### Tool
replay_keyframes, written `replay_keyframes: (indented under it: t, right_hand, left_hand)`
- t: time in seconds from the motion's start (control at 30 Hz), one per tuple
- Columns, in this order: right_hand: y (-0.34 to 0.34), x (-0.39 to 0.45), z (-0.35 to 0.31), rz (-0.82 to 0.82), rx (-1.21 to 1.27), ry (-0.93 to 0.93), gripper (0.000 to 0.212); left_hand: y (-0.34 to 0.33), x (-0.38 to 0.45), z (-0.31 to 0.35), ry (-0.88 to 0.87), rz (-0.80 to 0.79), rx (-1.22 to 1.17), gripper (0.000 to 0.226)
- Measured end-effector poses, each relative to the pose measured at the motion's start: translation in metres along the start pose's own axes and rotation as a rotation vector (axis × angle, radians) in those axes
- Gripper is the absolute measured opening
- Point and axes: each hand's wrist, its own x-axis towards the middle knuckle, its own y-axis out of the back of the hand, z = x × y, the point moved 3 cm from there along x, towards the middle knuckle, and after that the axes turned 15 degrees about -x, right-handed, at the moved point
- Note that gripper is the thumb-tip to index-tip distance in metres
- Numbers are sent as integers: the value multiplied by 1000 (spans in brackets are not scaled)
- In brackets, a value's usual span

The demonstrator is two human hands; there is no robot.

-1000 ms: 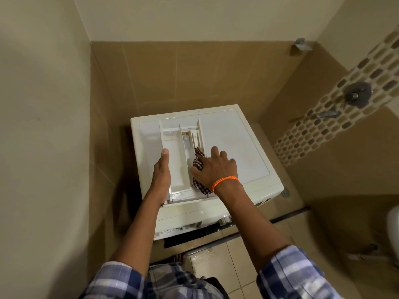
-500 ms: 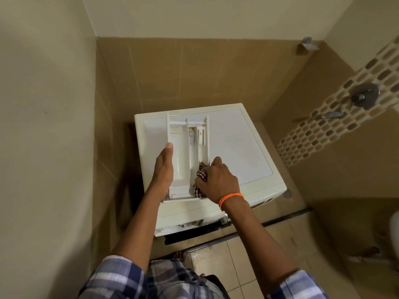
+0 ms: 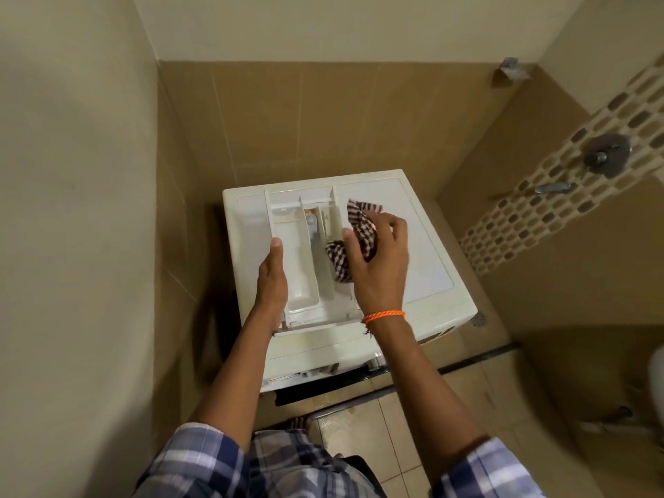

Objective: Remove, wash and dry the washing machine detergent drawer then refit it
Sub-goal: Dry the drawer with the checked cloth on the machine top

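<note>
We view the work area from the head camera, looking down into a corner of tan ceramic wall tiles [image 3: 280, 113]. A white, box-shaped washing machine [image 3: 406, 224] stands in this corner.

The white plastic detergent drawer [image 3: 298, 253], a long tray divided into lengthwise compartments, is out of its housing and lies flat on the machine's top panel, toward the left side. Its front end points toward us and reaches the front edge of the panel.

Our left hand [image 3: 272, 282] holds the drawer along its left wall. The thumb lies extended on the upper rim of that wall; the remaining fingers are hidden behind the drawer side, so we cannot tell how they lie.

Our right hand [image 3: 377, 267] is over the right side of the drawer and grips a bunched checked cloth in dark brown and white [image 3: 359, 235]. The thumb and the curled fingers close round the cloth. One part of the cloth hangs down to the right-hand compartment; another part sticks out beyond the fingers over the panel. An orange cord bracelet [image 3: 383, 315] circles the right wrist.

On the right wall, a band of mosaic tiles [image 3: 531, 213] carries a round metal tap fitting [image 3: 607, 154]. Both forearms emerge from blue and white plaid sleeves [image 3: 194, 458].
</note>
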Motion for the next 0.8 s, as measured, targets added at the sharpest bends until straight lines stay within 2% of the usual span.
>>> replay_keyframes:
  t: [0.07, 0.13, 0.2, 0.27, 0.3, 0.37, 0.43, 0.6, 0.63, 0.73, 0.8]
  right_hand:
    - [-24, -15, 0, -210, -141, 110, 72]
    - [-42, -32, 3, -313, -319, 239, 85]
    - [-39, -43, 5, -310, -139, 177, 92]
    - [-31, -55, 7, -253, 25, 112, 91]
    - [-28, -62, 8, -213, -9, 122, 87]
    - [-31, -74, 11, -149, -194, 194, 72]
    - [-38, -79, 13, -164, -327, 276, 60]
    - [-44, -72, 9, -273, -398, 352, 62]
    - [-45, -70, 8, -279, -419, 348, 62]
    - [-50, -61, 4, -313, -435, 251, 66]
    - [-51, -53, 2, -298, -401, 135, 69]
  left_hand:
    - [-3, -2, 0, -8, -20, 15, 80]
    - [-3, -1, 0, -39, -52, 36, 93]
    - [-2, 2, 1, -47, -60, 37, 105]
    - [3, 6, -1, -26, -21, -10, 96]
    - [7, 10, -3, -16, 1, -42, 99]
    - [13, 21, -11, 4, 27, -90, 121]
    - [14, 29, -18, 19, 34, -119, 129]
    - [14, 22, -16, 30, 38, -121, 118]
    - [12, 19, -13, 19, 29, -112, 110]
    - [3, 7, -8, -4, -1, -60, 82]
    - [0, 3, -11, -16, -36, -34, 79]
